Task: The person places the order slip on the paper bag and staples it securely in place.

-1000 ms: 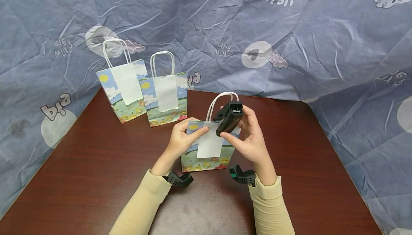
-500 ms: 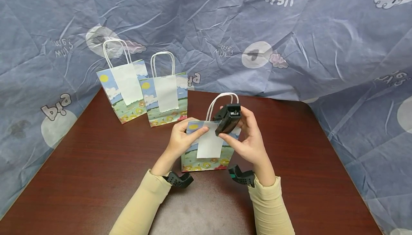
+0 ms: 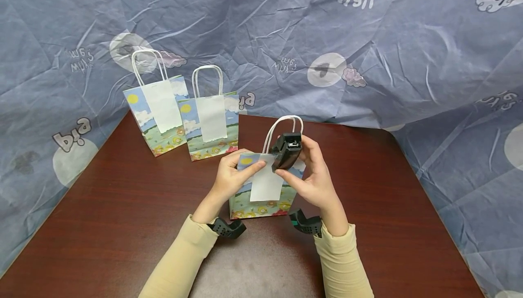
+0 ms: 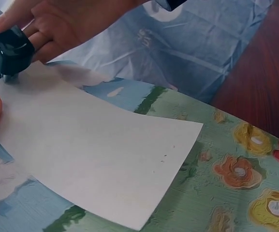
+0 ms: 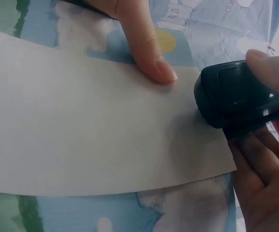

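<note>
In the head view a small paper bag (image 3: pixel 263 211), printed with sky and flowers, stands at the table's middle. A blank white paper slip (image 3: pixel 265 187) lies against its front. My left hand (image 3: pixel 229 175) pinches the slip and bag at the upper left edge, thumb in front. My right hand (image 3: pixel 320 180) holds a black stapler (image 3: pixel 288 153) at the bag's top edge, below the white twisted handle (image 3: pixel 282 120). In the right wrist view the stapler (image 5: pixel 236 94) overlaps the slip's top end, close to my left thumb (image 5: pixel 161 70).
Two similar bags, one at far left (image 3: pixel 143 116) and one beside it (image 3: pixel 188 128), stand at the back left, each with a white slip on its front. The dark red table (image 3: pixel 367 207) is backed by a blue printed cloth (image 3: pixel 261 39).
My right hand has moved slightly left and tilted the stapler more upright, bringing it over the slip's top. My left hand keeps its hold on the bag and slip.
</note>
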Tool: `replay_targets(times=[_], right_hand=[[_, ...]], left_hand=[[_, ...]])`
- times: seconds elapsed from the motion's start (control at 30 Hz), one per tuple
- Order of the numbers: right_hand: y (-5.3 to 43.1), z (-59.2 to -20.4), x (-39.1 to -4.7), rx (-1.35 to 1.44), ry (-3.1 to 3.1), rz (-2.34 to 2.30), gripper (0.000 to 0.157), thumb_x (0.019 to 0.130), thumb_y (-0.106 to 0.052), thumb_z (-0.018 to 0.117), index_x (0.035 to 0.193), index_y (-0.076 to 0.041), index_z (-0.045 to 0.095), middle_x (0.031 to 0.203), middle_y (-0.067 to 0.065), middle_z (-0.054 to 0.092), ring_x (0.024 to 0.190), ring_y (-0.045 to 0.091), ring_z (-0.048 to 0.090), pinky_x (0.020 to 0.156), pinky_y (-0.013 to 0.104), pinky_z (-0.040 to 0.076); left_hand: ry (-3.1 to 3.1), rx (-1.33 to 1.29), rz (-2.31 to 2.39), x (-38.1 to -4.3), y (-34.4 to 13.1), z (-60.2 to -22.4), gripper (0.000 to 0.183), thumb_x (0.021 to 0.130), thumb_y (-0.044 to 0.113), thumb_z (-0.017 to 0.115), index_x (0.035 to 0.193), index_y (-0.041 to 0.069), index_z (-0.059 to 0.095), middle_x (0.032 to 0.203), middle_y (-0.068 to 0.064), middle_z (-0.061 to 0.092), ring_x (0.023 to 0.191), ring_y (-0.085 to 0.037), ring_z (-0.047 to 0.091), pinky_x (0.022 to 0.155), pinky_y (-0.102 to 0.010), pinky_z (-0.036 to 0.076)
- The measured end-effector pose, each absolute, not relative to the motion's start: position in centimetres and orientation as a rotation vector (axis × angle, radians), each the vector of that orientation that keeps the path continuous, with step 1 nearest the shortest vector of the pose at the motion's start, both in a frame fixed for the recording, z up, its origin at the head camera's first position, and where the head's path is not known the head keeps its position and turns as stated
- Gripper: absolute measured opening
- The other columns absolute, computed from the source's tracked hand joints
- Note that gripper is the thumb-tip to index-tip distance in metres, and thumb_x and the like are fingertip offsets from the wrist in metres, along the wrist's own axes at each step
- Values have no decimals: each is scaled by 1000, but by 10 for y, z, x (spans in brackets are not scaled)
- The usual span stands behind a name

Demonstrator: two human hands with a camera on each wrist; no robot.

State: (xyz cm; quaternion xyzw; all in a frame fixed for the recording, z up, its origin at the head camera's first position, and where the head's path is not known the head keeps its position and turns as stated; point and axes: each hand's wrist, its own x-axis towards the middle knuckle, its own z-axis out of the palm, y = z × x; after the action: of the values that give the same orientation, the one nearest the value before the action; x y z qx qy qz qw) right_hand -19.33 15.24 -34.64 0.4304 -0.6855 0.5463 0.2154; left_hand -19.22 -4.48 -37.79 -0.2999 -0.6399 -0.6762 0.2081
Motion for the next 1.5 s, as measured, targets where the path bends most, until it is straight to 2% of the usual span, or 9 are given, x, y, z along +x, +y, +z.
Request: replay_targets(times=[0.3,0.5,0.77,0.9,1.0,1.07,1.2,1.33,1.5], right_hand=[[154,-348,-194,1166,-1938,1468,72,71,4,79,128,12,36,117,8,56,97,15,60,85,27,46],[154,-348,-195,1156,-1921,1465,73,64,16,78,125,13,38,113,5,58,93,14,61,81,26,48],[152,-349,-195,1132,-1873,1452,70,61,16,80,120,14,42,110,4,61,89,13,62,78,25,49],[149,-350,-193,1128,-1870,1449,71,57,20,80,118,15,42,108,3,62,88,13,63,78,26,49],[146,-350,-192,1131,-1879,1435,73,55,21,80,117,14,43,105,7,64,89,13,63,78,27,49],[144,-350,-191,1139,-1889,1422,73,56,19,80,118,13,43,104,11,65,89,14,64,79,27,49],[141,-352,-190,1159,-1896,1396,69,61,13,81,119,12,44,99,17,65,88,15,64,78,26,48],[139,-353,-190,1176,-1896,1379,65,65,7,81,118,12,44,96,19,65,87,17,64,77,26,48],[138,-352,-189,1180,-1914,1360,71,60,10,83,119,11,43,99,19,64,90,16,64,77,26,48]], left_hand=[[-1771,-866,-1897,-193,-44,-380,9,77,-17,66,80,-9,66,74,-15,60,62,-13,50,55,-25,42],[-1781,-876,-1899,-193,-45,-379,9,77,-17,65,78,-8,65,74,-15,60,63,-14,51,57,-25,43],[-1832,-907,-1890,-198,-50,-387,11,78,-15,66,85,-6,66,80,-13,62,66,-15,53,56,-28,45],[-1905,-920,-1872,-204,-55,-395,23,78,-10,69,100,-3,67,98,-14,64,88,-17,60,73,-32,49],[-1930,-960,-1855,-203,-58,-393,39,75,-6,74,112,-2,64,111,-14,63,105,-20,58,89,-37,45],[-1951,-960,-1839,-201,-60,-390,49,70,-5,78,117,0,63,115,-12,63,109,-20,57,93,-39,42],[-1980,-926,-1784,-199,-59,-386,56,62,-6,84,115,-2,65,112,-13,66,107,-20,60,93,-39,43],[-1977,-896,-1730,-199,-58,-387,48,61,-8,83,106,-6,68,104,-17,68,100,-23,63,88,-39,46],[-1936,-916,-1713,-199,-60,-387,43,63,-5,84,103,-3,70,100,-13,69,95,-20,64,83,-35,49]])
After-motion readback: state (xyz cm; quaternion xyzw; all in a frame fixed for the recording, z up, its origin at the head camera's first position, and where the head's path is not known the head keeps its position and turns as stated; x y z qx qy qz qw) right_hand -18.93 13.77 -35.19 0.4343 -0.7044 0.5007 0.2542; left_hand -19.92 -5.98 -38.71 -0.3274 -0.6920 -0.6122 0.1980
